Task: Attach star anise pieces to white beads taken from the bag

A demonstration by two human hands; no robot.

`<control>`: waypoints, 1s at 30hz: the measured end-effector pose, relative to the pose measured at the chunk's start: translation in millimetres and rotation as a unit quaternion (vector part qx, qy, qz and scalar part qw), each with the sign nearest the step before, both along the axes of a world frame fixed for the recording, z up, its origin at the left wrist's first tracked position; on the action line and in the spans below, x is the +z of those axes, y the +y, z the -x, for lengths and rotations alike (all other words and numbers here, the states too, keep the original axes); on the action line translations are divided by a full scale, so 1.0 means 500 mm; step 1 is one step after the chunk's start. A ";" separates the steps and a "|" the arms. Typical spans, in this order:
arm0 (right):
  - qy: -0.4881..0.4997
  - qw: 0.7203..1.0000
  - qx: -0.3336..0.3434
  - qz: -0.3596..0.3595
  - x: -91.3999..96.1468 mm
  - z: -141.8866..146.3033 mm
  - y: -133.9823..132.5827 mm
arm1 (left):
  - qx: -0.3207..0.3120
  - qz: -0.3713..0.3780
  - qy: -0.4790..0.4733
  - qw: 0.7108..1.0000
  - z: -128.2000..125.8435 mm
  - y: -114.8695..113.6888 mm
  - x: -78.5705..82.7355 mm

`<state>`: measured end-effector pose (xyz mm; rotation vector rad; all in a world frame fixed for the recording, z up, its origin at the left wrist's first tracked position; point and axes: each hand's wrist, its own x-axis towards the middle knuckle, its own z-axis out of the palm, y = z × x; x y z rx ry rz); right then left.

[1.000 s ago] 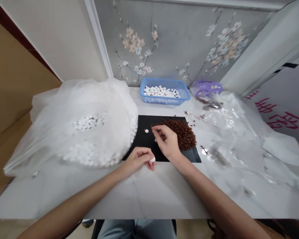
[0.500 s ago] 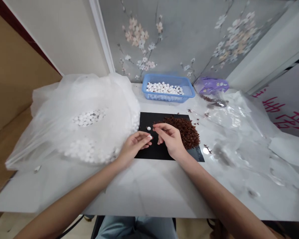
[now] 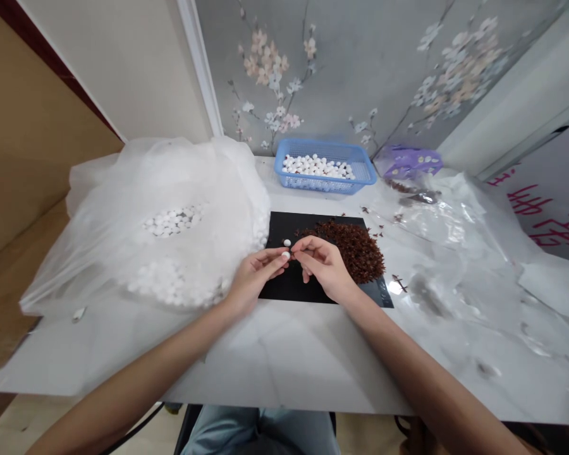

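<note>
Over a black mat [image 3: 294, 287], my left hand [image 3: 255, 273] is closed, pinching a small white ball [image 3: 286, 254] between thumb and fingers. My right hand [image 3: 325, 265] is closed too, its thumb and index finger pinching a tiny brown star-shaped piece [image 3: 293, 253] right beside the ball. Whether the two touch is too small to tell. Another white ball [image 3: 287, 242] with a brown piece at its side lies on the mat just beyond my fingertips. A heap of brown star-shaped pieces [image 3: 360, 253] covers the mat's right part, partly behind my right hand.
A large translucent bag [image 3: 99, 208] full of white balls fills the left of the table. At the back stands a blue basket [image 3: 325, 186] holding many white balls. Clear plastic [image 3: 464, 221] and a purple packet [image 3: 412, 162] lie at the right, with loose brown pieces nearby.
My right hand's fingertips have come down and closer to the white ball in my left hand. The whole view has shifted slightly.
</note>
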<state>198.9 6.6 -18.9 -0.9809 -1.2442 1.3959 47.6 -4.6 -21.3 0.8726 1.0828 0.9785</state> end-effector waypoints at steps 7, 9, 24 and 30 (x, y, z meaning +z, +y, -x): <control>0.019 0.999 0.006 0.027 0.006 0.000 -0.002 | 0.005 0.002 -0.001 1.000 0.002 0.000 -0.004; 0.034 0.999 0.000 0.035 0.002 0.003 -0.002 | 0.008 0.006 -0.008 1.000 0.001 0.000 -0.001; -0.100 0.987 -0.080 -0.098 -0.017 0.011 -0.011 | 0.014 0.009 -0.055 0.998 0.000 0.000 0.007; -0.177 0.964 -0.099 -0.170 -0.012 0.010 -0.016 | 0.008 0.005 -0.054 0.998 0.001 0.000 0.004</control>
